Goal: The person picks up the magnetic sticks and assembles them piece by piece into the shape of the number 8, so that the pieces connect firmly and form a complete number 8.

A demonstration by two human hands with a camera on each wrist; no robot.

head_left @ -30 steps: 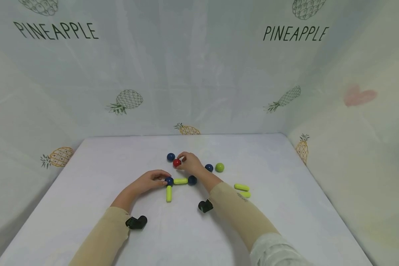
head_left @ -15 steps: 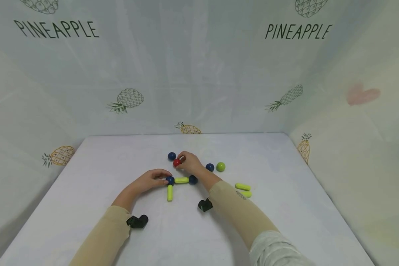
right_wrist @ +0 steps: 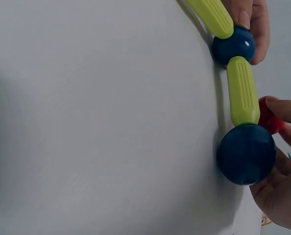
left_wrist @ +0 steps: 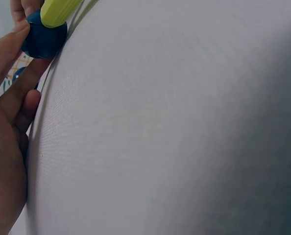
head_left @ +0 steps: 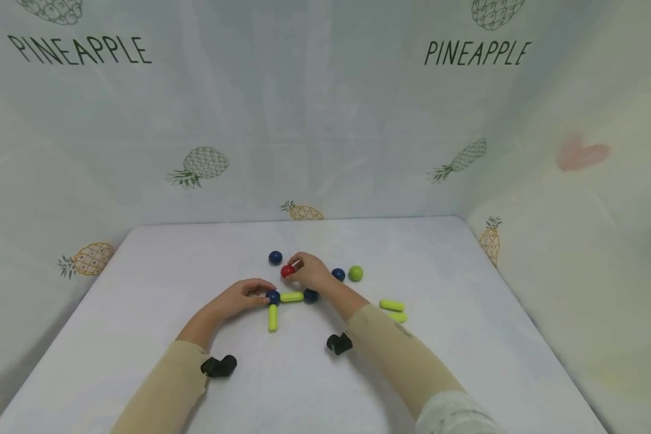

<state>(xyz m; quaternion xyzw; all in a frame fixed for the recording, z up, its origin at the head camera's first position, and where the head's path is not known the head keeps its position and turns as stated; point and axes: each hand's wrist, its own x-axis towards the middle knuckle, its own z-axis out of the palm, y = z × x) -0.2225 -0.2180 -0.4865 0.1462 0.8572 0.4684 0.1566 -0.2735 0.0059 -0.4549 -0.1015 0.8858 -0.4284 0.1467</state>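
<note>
At the corner of an L-shaped piece, my left hand pinches a dark blue ball between thumb and fingers. One yellow-green rod runs right from that ball to a second blue ball; another yellow-green rod points toward me. Just behind the piece, my right hand holds a red ball with thumb and fingertips. In the right wrist view the red ball is partly hidden behind the rod and the thumb.
A loose blue ball lies behind the red one. To the right of my right hand are another blue ball and a green ball. Two loose yellow-green rods lie farther right on the white table.
The right hand has drawn the red ball slightly toward me, away from the loose blue ball behind it. My left hand keeps its hold on the corner ball. The head view has shifted a little.
</note>
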